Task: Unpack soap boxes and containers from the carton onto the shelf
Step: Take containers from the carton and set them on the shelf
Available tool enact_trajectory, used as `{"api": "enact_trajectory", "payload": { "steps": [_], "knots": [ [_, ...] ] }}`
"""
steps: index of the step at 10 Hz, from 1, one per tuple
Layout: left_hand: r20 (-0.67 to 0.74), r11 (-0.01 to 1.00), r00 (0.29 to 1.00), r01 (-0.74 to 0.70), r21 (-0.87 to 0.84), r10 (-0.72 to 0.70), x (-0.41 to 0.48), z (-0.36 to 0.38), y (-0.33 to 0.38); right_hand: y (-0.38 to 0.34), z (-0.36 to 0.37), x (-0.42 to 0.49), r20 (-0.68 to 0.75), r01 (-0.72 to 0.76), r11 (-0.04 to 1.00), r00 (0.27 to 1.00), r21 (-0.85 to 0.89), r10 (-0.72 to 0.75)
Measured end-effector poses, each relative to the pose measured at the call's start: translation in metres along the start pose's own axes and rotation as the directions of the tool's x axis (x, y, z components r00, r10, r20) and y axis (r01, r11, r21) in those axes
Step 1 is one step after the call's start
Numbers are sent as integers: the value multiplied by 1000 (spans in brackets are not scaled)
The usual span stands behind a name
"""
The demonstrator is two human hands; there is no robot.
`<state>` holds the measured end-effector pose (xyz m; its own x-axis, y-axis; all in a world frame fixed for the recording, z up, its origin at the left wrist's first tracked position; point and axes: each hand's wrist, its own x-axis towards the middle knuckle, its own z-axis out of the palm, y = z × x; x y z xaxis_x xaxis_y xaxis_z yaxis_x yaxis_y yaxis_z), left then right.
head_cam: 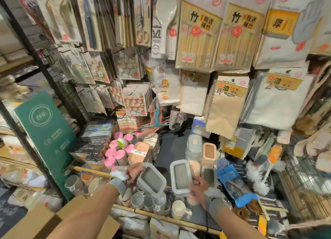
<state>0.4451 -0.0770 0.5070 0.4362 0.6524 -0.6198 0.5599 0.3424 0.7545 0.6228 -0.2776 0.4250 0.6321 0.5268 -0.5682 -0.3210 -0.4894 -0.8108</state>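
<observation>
My left hand point(133, 172) grips a grey soap box point(151, 180) by its left end and holds it tilted above the shelf's front edge. A second grey soap box point(180, 178) stands almost upright in the grip of my right hand point(198, 186), which holds its lower right side. Behind them on the dark shelf point(172, 145) stand a stack of grey boxes point(194, 148), a peach box point(209, 152) and an orange soap box point(138, 152) with a label. The brown carton point(52, 219) sits open at the lower left.
Pink-lidded jars point(116, 153) crowd the shelf's left side. Cups and glasses point(145, 201) fill the lower shelf below my hands. A blue packet point(234, 185) and white brushes point(258, 177) lie to the right. Hanging packs of chopsticks and cloths point(215, 59) cover the wall above.
</observation>
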Motion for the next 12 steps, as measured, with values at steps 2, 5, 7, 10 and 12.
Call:
{"api": "enact_trajectory", "payload": {
  "steps": [2,5,7,10,12],
  "knots": [
    [112,981,986,-139,134,125,25,17,15,2,-12,-4,-128,-44,982,989,186,68],
    [116,987,981,-160,15,157,82,19,32,-3,-19,-4,-121,-12,941,991,337,55],
    [184,972,965,-208,105,187,89,17,45,-2,-11,-9,-179,-1,903,980,429,87],
    [233,945,954,-242,221,189,109,33,34,-6,-33,-14,-357,-23,910,915,415,186],
    [192,951,967,-210,225,168,163,51,7,-6,-75,3,-385,-112,922,885,371,263]
  ]
}}
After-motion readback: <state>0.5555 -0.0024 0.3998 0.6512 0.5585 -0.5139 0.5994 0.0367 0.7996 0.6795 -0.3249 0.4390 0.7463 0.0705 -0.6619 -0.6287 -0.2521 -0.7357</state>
